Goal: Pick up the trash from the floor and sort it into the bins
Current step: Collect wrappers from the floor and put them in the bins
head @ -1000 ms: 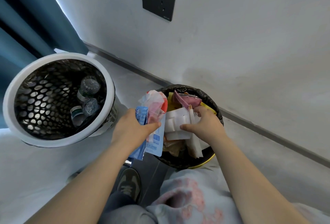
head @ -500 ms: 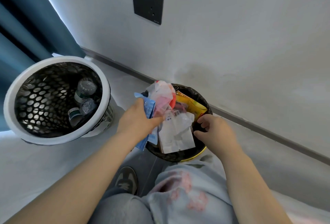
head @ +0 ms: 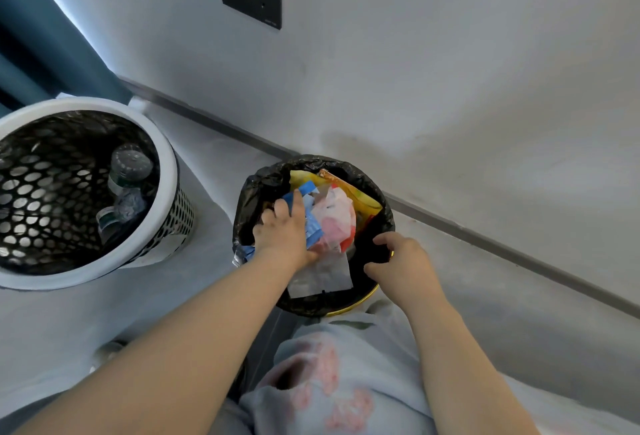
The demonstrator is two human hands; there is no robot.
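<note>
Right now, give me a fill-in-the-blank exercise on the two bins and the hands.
The perforated bin holds plastic ___.
The left hand grips wrappers over the small bin, which is lined with a ___ bag.
The right hand holds ___.
Missing words: bottles; black; nothing.

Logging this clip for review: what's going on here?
A person is sorting trash into two bins. The left hand has a bundle of blue and pink wrappers in its grip and is down inside the black-lined bin, which already holds a yellow packet and white paper. The right hand is at that bin's near rim, fingers loosely curled, holding nothing. The white bin to the left holds plastic bottles.
</note>
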